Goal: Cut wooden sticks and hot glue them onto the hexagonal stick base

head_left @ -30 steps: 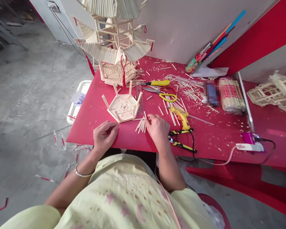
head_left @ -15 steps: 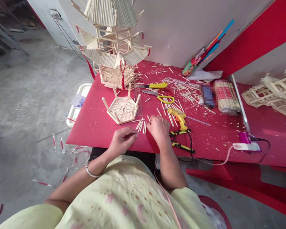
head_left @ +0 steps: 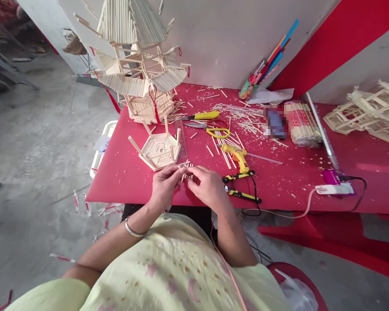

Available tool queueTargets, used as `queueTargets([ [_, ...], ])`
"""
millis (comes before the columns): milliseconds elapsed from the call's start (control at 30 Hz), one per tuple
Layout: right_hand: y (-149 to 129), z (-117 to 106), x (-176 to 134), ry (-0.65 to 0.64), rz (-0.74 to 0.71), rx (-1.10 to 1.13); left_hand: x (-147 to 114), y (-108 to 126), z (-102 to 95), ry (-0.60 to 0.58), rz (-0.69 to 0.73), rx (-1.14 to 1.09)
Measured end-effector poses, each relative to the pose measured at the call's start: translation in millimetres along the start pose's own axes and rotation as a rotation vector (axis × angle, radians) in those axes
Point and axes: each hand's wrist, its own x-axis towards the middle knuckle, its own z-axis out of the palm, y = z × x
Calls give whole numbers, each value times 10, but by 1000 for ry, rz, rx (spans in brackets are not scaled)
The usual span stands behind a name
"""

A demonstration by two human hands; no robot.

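My left hand [head_left: 166,185] and my right hand [head_left: 208,186] meet fingertip to fingertip near the table's front edge. Both are closed in a pinch around short wooden sticks, mostly hidden by the fingers. Just beyond the fingertips show the ends of several cut sticks [head_left: 187,163], part of a small pile that the hands cover. Behind my left hand sits a hexagonal stick base [head_left: 161,150] with short upright posts at its corners.
A tall stick pagoda [head_left: 139,82] with red tassels stands at the back left. Right of the base lie a yellow cutter knife [head_left: 205,115], scissors [head_left: 218,131], a glue gun [head_left: 236,156] with its cord and pliers [head_left: 244,196]. Stick scraps litter the red table [head_left: 116,185].
My right hand has moved left from the loose sticks and now meets my left hand, which has shifted slightly. The view has turned a little, so the table items sit further left.
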Motion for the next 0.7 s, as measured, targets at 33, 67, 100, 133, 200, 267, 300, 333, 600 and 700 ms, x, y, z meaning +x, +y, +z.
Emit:
queueTargets([
  [33,35,-2,-2,-20,-22,10,2,-9,-6,30,39,3],
  [67,80,-14,-3,-29,-24,14,1,-16,-17,57,73,10],
  [100,138,-36,-5,-15,3,3,-2,-23,-31,70,93,23],
  [133,209,-72,-9,28,64,-29,-10,-29,-46,65,100,44],
  [200,389,-180,-23,187,256,-153,-31,-39,-74,-1,90,132],
  [267,602,-323,-39,355,440,-340,-48,-45,-91,-94,114,252],
  [300,708,-397,-45,404,496,-422,-49,-46,-94,-137,148,310],
  [333,807,-464,-49,417,547,-492,-43,-45,-95,-166,195,358],
  [600,1052,-554,54,170,833,-470,94,-44,-135,-147,437,585],
  [700,1120,-531,78,155,828,-469,29,-31,-177,-149,416,572],
])
